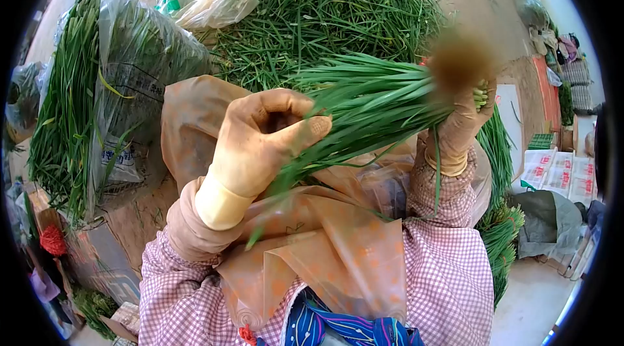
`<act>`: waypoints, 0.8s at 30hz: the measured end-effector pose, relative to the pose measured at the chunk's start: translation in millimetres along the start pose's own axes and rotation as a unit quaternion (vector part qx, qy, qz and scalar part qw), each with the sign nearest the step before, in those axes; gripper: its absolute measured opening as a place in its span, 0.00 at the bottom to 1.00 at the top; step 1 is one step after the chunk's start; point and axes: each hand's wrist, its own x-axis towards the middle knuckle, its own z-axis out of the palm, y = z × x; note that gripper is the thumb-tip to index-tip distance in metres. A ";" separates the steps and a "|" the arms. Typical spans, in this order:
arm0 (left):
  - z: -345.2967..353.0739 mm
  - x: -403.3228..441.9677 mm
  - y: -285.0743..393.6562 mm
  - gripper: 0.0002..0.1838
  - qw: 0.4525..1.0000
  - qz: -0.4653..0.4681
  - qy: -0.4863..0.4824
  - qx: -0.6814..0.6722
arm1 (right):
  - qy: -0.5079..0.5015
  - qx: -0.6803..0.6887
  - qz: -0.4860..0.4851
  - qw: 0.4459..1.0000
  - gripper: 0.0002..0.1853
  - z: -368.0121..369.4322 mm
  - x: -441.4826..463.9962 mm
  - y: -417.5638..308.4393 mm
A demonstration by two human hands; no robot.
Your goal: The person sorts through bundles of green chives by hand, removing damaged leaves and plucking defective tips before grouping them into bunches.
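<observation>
A bunch of long green garlic chives lies across in front of me, its leaf tips spreading to the left. My right hand, in a tan rubber glove, is closed around the stem end; pale cut stems show beside it, and a brown blur covers part of that hand. My left hand, gloved too, has its thumb and forefinger pinched together at the leaves on the left edge of the bunch. Loose leaves hang down below it, smeared by motion. A tan plastic apron covers my lap underneath.
A large heap of loose green leaves lies ahead. To the left stands a clear plastic bag packed with chives. More chive bundles stand by my right side. A grey-green sack and printed white packages are farther right.
</observation>
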 end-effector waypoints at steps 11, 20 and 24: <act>-16.9 8.9 4.1 0.08 0.981 -0.132 -0.058 -0.127 | -0.022 -0.144 -0.017 0.989 0.10 1.6 -6.7 -0.6; -8.6 9.1 15.2 0.05 0.934 0.195 -0.022 0.299 | -0.020 0.012 0.097 0.995 0.07 -33.1 11.4 29.6; 7.8 -5.4 -16.6 0.06 0.903 0.276 -0.116 0.309 | 0.028 0.100 0.091 0.990 0.06 -27.1 17.2 13.6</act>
